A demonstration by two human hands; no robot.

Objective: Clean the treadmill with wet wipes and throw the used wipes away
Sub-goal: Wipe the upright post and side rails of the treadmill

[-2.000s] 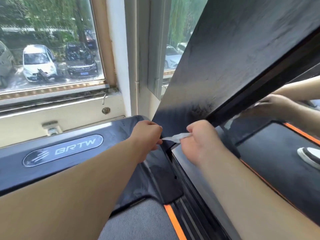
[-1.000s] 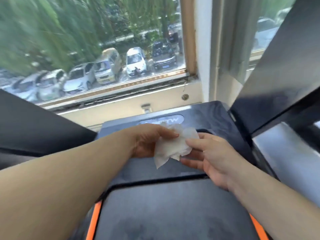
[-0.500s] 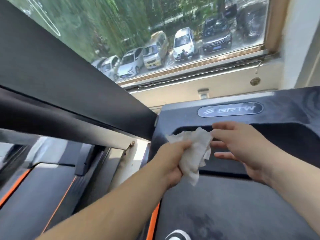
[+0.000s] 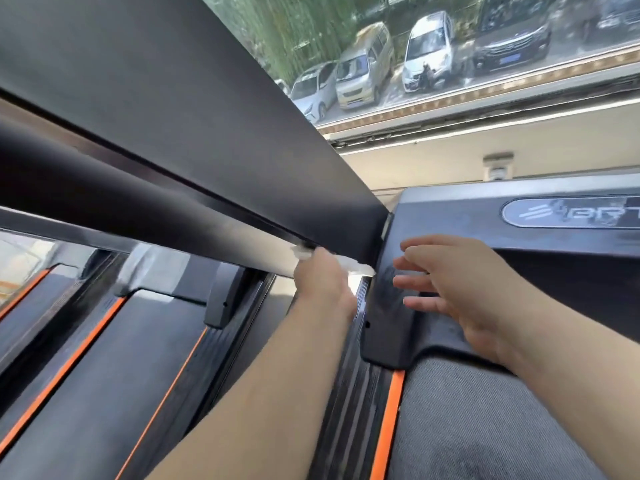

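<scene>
A person's left hand (image 4: 323, 282) reaches up from a bare forearm and presses a white wet wipe (image 4: 302, 253) against the lower edge of a slanted black treadmill upright (image 4: 207, 133), just left of the treadmill's black plastic motor cover (image 4: 519, 244). The back of the hand faces the camera. Its fingers are curled round the wipe and mostly hidden, with only scraps of white showing above and beside the knuckles.

The right hand (image 4: 460, 289) is held palm-down over the cover's left corner, fingers (image 4: 415, 282) straight and spread apart, holding nothing. Motion blur makes it impossible to tell whether the fingertips touch the plastic.

A grey oval badge (image 4: 571, 212) on the cover is cut off by the right edge of the frame, leaving its lettering incomplete. Below the cover lies the grey running belt (image 4: 485, 427), edged on its left by an orange stripe (image 4: 388, 427). A neighbouring black treadmill deck with orange stripes (image 4: 104, 375) lies well left of the cover, partly hidden behind the upright. Beyond the cover, a window (image 4: 433, 50) shows parked cars and trees.
</scene>
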